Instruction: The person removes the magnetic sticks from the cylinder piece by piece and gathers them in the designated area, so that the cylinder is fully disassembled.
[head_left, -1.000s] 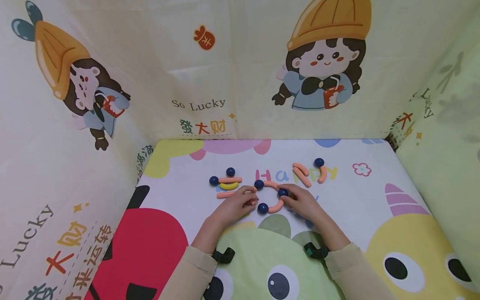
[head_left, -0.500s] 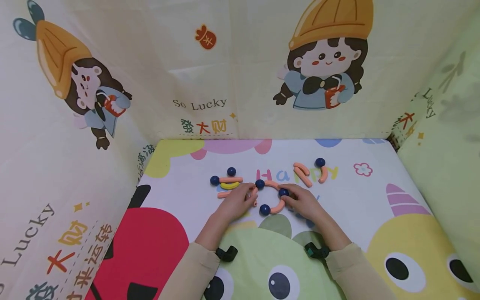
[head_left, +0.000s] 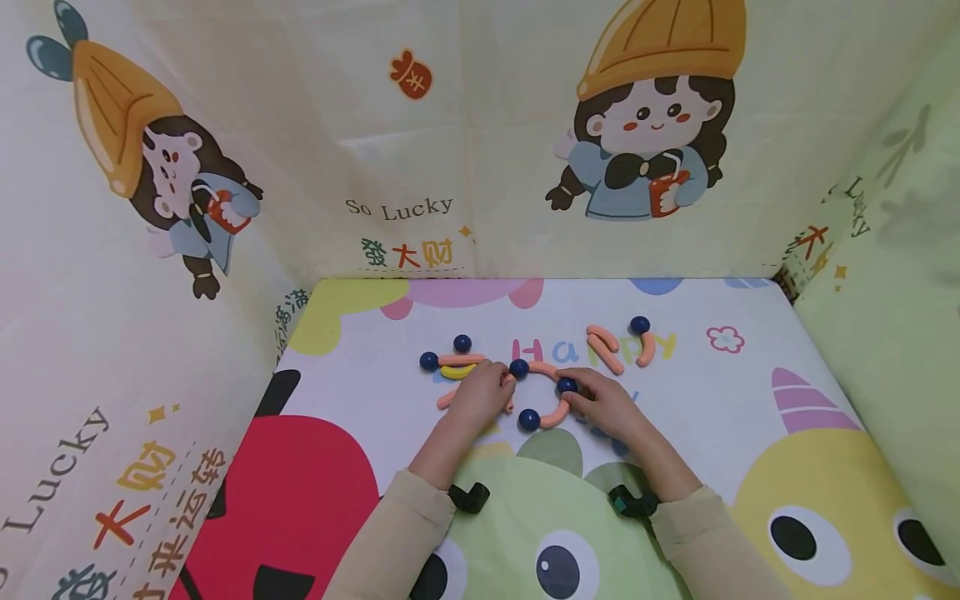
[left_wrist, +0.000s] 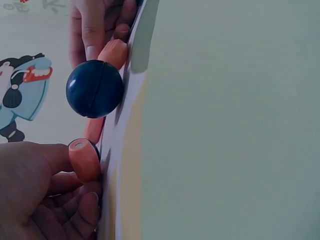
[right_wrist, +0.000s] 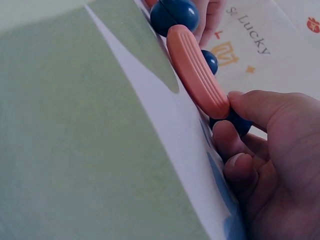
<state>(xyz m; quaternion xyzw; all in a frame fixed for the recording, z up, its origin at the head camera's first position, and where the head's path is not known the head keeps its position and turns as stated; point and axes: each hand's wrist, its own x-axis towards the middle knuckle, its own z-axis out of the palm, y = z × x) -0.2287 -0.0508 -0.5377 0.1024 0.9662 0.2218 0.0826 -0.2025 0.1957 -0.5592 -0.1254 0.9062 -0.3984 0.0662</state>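
An open ring of dark blue balls and curved pink magnetic rods lies on the table. My left hand (head_left: 480, 396) pinches a curved pink rod (left_wrist: 85, 161) on the ring's left side, close by the upper-left blue ball (head_left: 519, 368). On the right side, the thumb and fingers of my right hand (head_left: 603, 404) hold another blue ball (head_left: 567, 386), where two curved rods meet. One of these, the lower curved rod (right_wrist: 197, 72), runs to the bottom blue ball (left_wrist: 95, 89). A gap separates that ball from the left rod's free end.
Left of the ring lie loose blue balls (head_left: 462, 342), straight pink rods (head_left: 461, 359) and a yellow curved rod (head_left: 458, 372). At the back right are more pink rods (head_left: 604, 348) and a blue ball (head_left: 640, 325) with a curved rod. Printed cloth walls (head_left: 510, 242) border the table.
My left hand has shifted slightly right and forward on its rod. The straight pink rod beside that hand has become tilted. The bottom ball has shifted slightly; my right hand stays in place.
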